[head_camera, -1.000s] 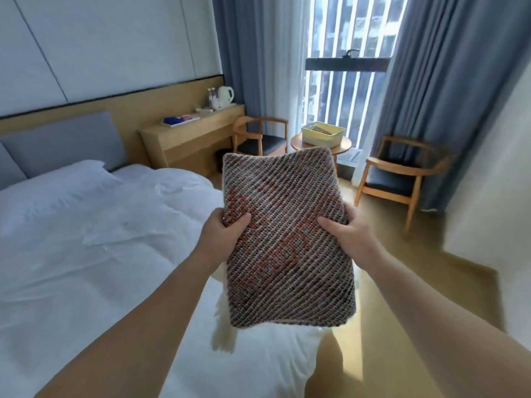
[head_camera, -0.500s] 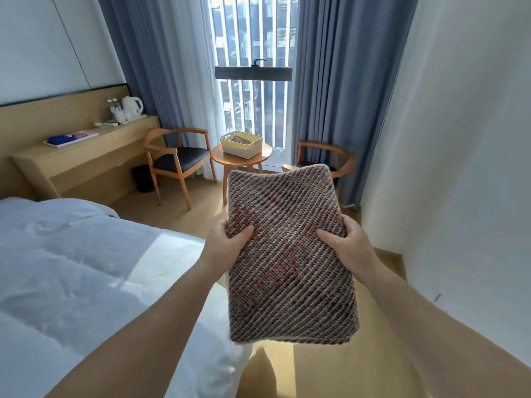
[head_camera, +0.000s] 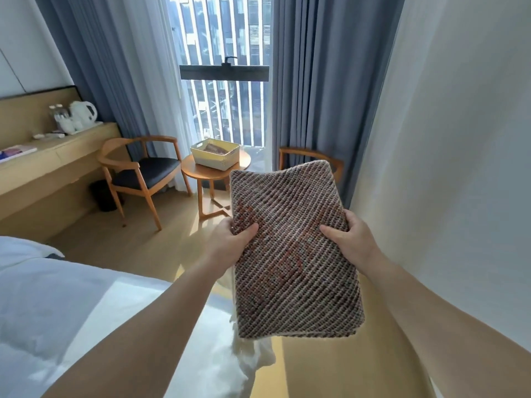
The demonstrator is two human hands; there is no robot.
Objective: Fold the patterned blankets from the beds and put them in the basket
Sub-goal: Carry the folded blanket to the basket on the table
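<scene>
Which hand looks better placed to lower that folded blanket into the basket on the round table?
Left, probably. Both hands grip the folded brown woven blanket, but the cream plastic basket sits ahead on the side of the left hand, farther from the right hand.

Up front, the folded blanket point(head_camera: 293, 254) sits between the left hand point(head_camera: 228, 244) and the right hand point(head_camera: 355, 239), with the bed point(head_camera: 57, 305) near left. Far behind, the basket point(head_camera: 214, 161) stands on the bench point(head_camera: 198, 172), with one chair point(head_camera: 143, 173) to its left and another chair point(head_camera: 304, 153) to its right.

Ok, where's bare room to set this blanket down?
The bed, at its near corner; desk top between booklet and kettle tray; the dark chair seat. The round table is crowded: the basket fills most of it.
</scene>
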